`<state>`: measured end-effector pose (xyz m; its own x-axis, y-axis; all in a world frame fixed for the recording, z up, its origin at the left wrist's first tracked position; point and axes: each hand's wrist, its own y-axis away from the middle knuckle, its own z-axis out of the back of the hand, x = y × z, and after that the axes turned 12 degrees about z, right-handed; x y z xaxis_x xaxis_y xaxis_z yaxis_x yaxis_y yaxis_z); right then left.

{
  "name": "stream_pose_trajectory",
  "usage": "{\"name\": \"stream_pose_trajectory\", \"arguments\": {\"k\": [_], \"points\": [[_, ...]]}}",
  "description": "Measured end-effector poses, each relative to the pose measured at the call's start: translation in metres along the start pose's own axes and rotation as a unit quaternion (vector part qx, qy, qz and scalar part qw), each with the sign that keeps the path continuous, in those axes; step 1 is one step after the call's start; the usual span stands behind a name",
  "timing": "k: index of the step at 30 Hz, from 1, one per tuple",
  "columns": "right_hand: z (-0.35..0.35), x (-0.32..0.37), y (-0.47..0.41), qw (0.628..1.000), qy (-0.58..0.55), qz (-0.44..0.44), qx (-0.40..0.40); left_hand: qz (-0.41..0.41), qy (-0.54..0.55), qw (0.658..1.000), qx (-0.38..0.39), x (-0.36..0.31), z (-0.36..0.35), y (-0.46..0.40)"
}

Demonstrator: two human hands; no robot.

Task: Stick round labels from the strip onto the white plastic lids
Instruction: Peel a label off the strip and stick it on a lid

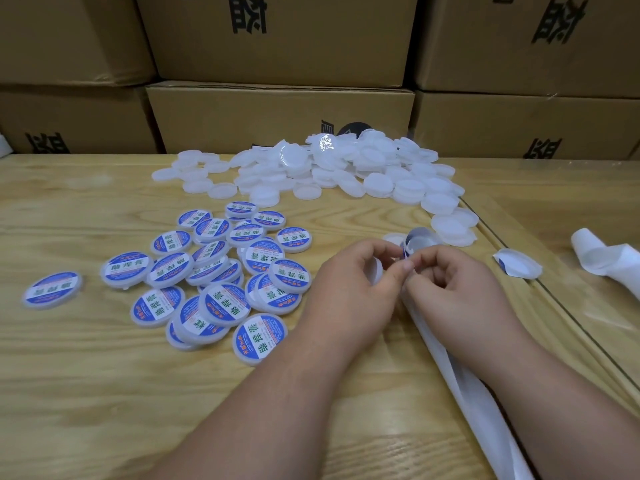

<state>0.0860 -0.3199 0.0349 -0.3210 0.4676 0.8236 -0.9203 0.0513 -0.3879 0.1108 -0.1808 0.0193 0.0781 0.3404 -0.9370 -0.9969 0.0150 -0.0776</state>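
Partway through, by my read: a cluster of labelled lids [214,271] sits on the desk [86,393] left of the left hand [349,292], and a bigger pile of bare lids [332,174] lies beyond both hands, so most are still to do. Both hands meet over the strip [460,382]; right hand [453,289] pinches a label [415,242] peeling off it, left hand curls round a lid [375,271]. One loose label [517,263] lies right of the right hand.

The round labels [260,336] on the finished lids [127,268] read 助焊膏 in green, seen upside down; the smaller print is illegible. The cardboard boxes [280,116] carry large black characters, upside down and unclear.
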Motion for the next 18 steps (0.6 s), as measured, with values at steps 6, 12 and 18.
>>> {"name": "stream_pose_trajectory", "arguments": {"k": [6, 12, 18], "points": [[0.0, -0.0023, -0.001, 1.0, 0.004, 0.002, -0.028, 0.0, -0.02, 1.0, 0.006, 0.0015, -0.0003, -0.0002], [0.0003, -0.0007, -0.0003, 1.0, -0.01, 0.002, -0.019, 0.023, -0.011, 1.0, -0.011, 0.0005, 0.0, -0.0014], [0.0, 0.0011, 0.0004, 1.0, -0.024, -0.005, -0.011, 0.018, -0.012, 1.0, -0.018, 0.0006, -0.0006, -0.0012]]}}
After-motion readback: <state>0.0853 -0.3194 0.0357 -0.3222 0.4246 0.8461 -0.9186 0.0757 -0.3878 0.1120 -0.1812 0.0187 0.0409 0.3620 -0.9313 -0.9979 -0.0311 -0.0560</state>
